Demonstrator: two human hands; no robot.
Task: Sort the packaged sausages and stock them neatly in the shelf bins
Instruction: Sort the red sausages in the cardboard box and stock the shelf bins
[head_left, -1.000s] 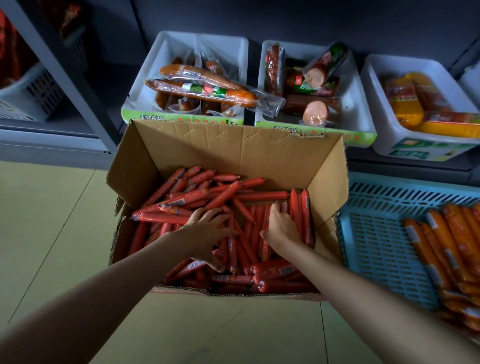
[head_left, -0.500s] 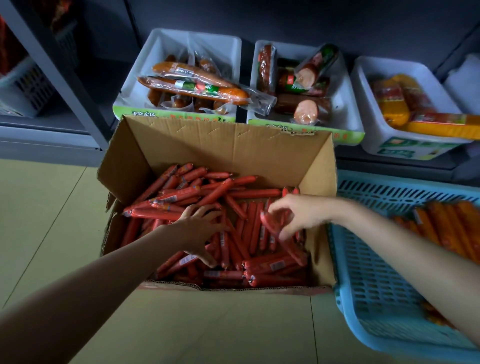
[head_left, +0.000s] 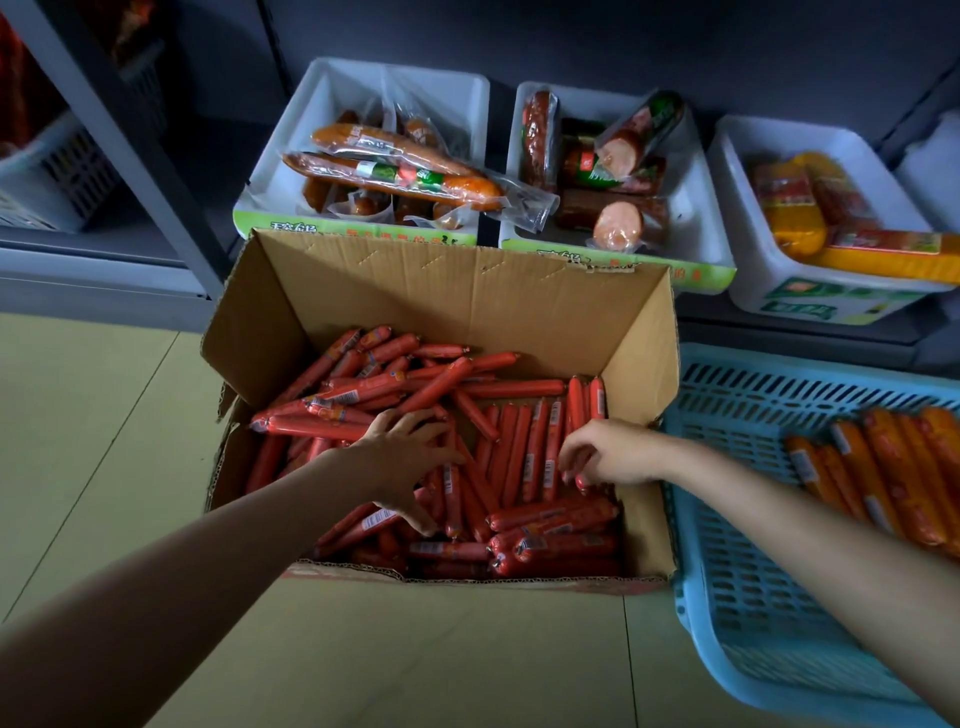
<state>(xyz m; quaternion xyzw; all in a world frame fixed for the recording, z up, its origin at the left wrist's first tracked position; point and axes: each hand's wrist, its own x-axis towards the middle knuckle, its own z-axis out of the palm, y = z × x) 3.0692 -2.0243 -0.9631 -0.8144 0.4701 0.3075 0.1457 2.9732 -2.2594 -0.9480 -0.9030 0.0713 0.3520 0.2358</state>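
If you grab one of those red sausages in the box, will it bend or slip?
The red sausages look straight and tight-skinned, so probably stiff. Their wrappers shine, so maybe slippery. They are round, so likely to roll off the pile in the box.

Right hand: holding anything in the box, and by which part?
The right hand has its fingers curled down onto the red sausages in the cardboard box, seemingly pinching one near its lower end; the exact hold cannot be told.

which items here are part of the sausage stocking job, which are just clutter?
Job:
- cardboard box of red sausages
- left hand, right hand
- white shelf bins
- blue basket of orange sausages

Clutter:
- white crate, far left
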